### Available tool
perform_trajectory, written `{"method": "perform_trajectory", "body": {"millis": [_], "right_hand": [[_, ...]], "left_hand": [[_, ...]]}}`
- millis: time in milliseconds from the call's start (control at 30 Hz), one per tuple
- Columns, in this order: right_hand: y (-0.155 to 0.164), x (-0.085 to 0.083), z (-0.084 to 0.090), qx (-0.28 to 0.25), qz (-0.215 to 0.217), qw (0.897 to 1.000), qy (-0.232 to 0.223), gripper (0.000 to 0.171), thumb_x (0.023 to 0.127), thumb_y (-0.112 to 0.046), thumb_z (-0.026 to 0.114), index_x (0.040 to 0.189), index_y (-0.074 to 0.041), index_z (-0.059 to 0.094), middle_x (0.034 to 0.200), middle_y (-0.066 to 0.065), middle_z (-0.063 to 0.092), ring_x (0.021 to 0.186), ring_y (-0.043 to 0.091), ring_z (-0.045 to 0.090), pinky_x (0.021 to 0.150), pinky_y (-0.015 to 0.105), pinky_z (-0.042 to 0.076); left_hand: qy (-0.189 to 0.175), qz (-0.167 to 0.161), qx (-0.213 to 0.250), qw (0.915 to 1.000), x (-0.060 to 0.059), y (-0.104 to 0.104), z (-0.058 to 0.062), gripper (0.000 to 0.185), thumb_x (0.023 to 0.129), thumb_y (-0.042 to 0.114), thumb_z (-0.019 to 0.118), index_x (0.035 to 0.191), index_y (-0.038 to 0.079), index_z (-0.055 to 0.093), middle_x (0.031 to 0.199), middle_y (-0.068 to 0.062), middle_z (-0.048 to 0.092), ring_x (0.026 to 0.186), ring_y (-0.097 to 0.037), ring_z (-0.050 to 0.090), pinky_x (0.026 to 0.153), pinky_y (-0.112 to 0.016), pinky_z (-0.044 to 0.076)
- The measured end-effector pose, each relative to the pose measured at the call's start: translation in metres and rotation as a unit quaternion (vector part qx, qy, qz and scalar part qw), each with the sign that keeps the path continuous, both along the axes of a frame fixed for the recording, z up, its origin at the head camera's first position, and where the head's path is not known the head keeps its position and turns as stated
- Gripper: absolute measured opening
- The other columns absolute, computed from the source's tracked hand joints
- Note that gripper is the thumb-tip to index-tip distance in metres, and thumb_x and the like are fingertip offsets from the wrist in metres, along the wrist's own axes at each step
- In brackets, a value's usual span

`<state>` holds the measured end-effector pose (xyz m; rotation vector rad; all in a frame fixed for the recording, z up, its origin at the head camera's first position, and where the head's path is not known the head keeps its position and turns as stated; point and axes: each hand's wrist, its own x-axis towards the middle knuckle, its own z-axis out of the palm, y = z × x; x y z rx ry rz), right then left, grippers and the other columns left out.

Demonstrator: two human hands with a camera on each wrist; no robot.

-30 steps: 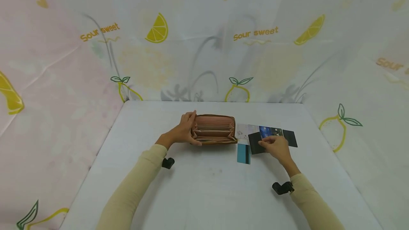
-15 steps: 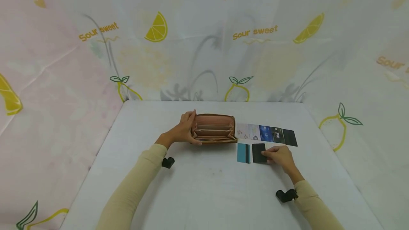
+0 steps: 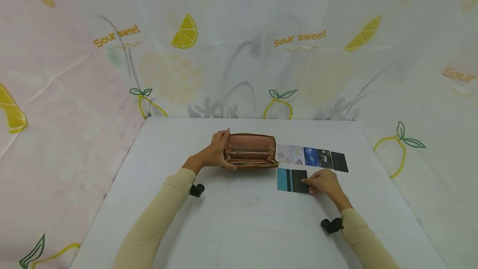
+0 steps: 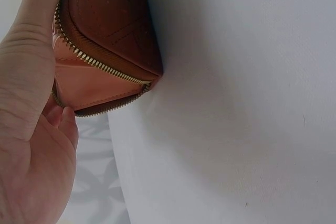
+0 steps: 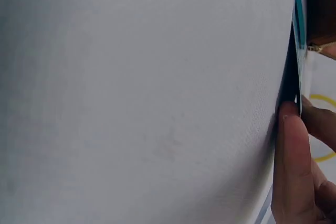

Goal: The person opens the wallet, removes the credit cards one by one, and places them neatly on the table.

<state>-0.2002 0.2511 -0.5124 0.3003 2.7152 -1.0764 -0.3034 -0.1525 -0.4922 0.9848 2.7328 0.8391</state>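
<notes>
A brown zip-around wallet (image 3: 251,144) stands unzipped at mid-table in the head view, its pink inner pockets showing. My left hand (image 3: 212,152) grips its left end; the left wrist view shows the gold zipper (image 4: 100,65) and the side gusset. Between thumb and fingers, my right hand (image 3: 325,182) pinches the right edge of a black card (image 3: 299,180). That card lies right beside a teal card with a dark stripe (image 3: 282,179). In the right wrist view the black card (image 5: 291,74) appears edge-on, slightly raised from the table near my fingers.
Behind the right hand runs a row of cards: pale patterned cards (image 3: 290,154), a blue card (image 3: 311,157), a dark VIP card (image 3: 324,159) and a black card (image 3: 339,162). The white table (image 3: 231,219) meets a lemon-print cloth (image 3: 224,74) at its back and sides.
My right hand has brought the black card down from over the card row, then left against the teal card. The left hand and wallet keep their place.
</notes>
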Motion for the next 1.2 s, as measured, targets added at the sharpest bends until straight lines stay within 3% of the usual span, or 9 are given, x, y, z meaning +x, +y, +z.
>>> {"method": "perform_trajectory", "body": {"millis": [200, 333, 433, 500, 567, 667, 767, 1033, 1200], "right_hand": [[-0.008, -0.002, 0.008, 0.104, 0.057, 0.993, -0.007, 0.041, 0.078, -0.038, 0.082, 0.061, -0.004, 0.066, 0.047, 0.001, 0.059, 0.045, 0.015, 0.06, 0.048, 0.027, 0.046], [-0.016, -0.007, 0.015, 0.147, 0.083, 0.986, 0.0, 0.041, 0.08, -0.037, 0.081, 0.06, -0.004, 0.066, 0.046, 0.0, 0.057, 0.045, 0.014, 0.057, 0.046, 0.027, 0.043], [-0.028, -0.014, 0.025, 0.152, 0.097, 0.982, 0.052, 0.036, 0.084, -0.032, 0.078, 0.066, -0.003, 0.069, 0.049, 0.0, 0.058, 0.045, 0.013, 0.056, 0.044, 0.026, 0.04], [-0.04, -0.021, 0.033, 0.149, 0.109, 0.976, 0.116, 0.032, 0.086, -0.028, 0.076, 0.069, -0.001, 0.071, 0.052, 0.0, 0.058, 0.045, 0.013, 0.053, 0.043, 0.027, 0.039], [-0.057, -0.027, 0.042, 0.143, 0.12, 0.965, 0.185, 0.028, 0.087, -0.024, 0.074, 0.071, -0.001, 0.072, 0.055, 0.0, 0.059, 0.047, 0.013, 0.051, 0.044, 0.028, 0.04], [-0.085, -0.037, 0.055, 0.134, 0.149, 0.936, 0.288, 0.018, 0.087, -0.015, 0.074, 0.075, -0.001, 0.074, 0.062, 0.003, 0.064, 0.052, 0.014, 0.052, 0.048, 0.031, 0.045], [-0.115, -0.044, 0.062, 0.118, 0.196, 0.909, 0.347, 0.01, 0.085, -0.012, 0.075, 0.08, -0.003, 0.076, 0.069, 0.004, 0.068, 0.057, 0.014, 0.058, 0.053, 0.032, 0.049], [-0.17, -0.053, 0.052, 0.095, 0.347, 0.864, 0.351, 0.006, 0.084, -0.007, 0.077, 0.09, -0.006, 0.077, 0.083, 0.001, 0.072, 0.072, 0.011, 0.065, 0.065, 0.027, 0.052], [-0.181, -0.056, 0.039, 0.094, 0.384, 0.861, 0.321, 0.007, 0.083, -0.001, 0.076, 0.087, -0.007, 0.076, 0.077, -0.001, 0.07, 0.066, 0.008, 0.061, 0.061, 0.022, 0.049]], "left_hand": [[-0.013, -0.003, 0.007, 0.9999, 0.002, 0.0, 0.003, 0.142, 0.064, 0.056, 0.086, 0.155, 0.004, -0.01, 0.152, -0.016, 0.009, 0.13, -0.032, 0.016, 0.107, -0.049, 0.03], [-0.008, -0.003, 0.004, 1.0, 0.002, -0.002, 0.003, 0.142, 0.064, 0.058, 0.085, 0.155, 0.003, -0.009, 0.152, -0.017, 0.01, 0.13, -0.033, 0.017, 0.107, -0.049, 0.031], [-0.004, 0.0, 0.0, 1.0, 0.002, -0.003, 0.002, 0.142, 0.064, 0.059, 0.085, 0.155, 0.002, -0.008, 0.152, -0.017, 0.011, 0.13, -0.033, 0.018, 0.106, -0.05, 0.032], [-0.002, 0.002, -0.004, 1.0, 0.002, -0.004, 0.002, 0.142, 0.064, 0.06, 0.085, 0.155, 0.002, -0.008, 0.151, -0.017, 0.011, 0.13, -0.033, 0.018, 0.106, -0.05, 0.032], [-0.001, 0.002, -0.005, 1.0, 0.003, -0.004, 0.001, 0.142, 0.064, 0.059, 0.085, 0.155, 0.001, -0.007, 0.151, -0.017, 0.011, 0.13, -0.033, 0.018, 0.106, -0.05, 0.032], [-0.002, 0.002, -0.006, 1.0, 0.003, -0.005, 0.002, 0.141, 0.064, 0.056, 0.086, 0.155, 0.002, -0.008, 0.151, -0.017, 0.011, 0.131, -0.032, 0.017, 0.106, -0.049, 0.032], [-0.003, 0.001, -0.004, 1.0, 0.004, -0.005, 0.002, 0.141, 0.064, 0.053, 0.088, 0.154, 0.001, -0.008, 0.152, -0.018, 0.01, 0.131, -0.032, 0.017, 0.107, -0.049, 0.032], [-0.009, 0.003, -0.014, 0.9999, 0.003, -0.003, 0.002, 0.144, 0.062, 0.059, 0.085, 0.154, 0.003, -0.011, 0.153, -0.015, 0.009, 0.131, -0.029, 0.017, 0.108, -0.046, 0.03], [-0.006, -0.001, -0.005, 1.0, 0.004, -0.002, 0.004, 0.146, 0.06, 0.059, 0.086, 0.154, 0.0, -0.009, 0.152, -0.015, 0.01, 0.131, -0.03, 0.017, 0.108, -0.047, 0.031]]}}
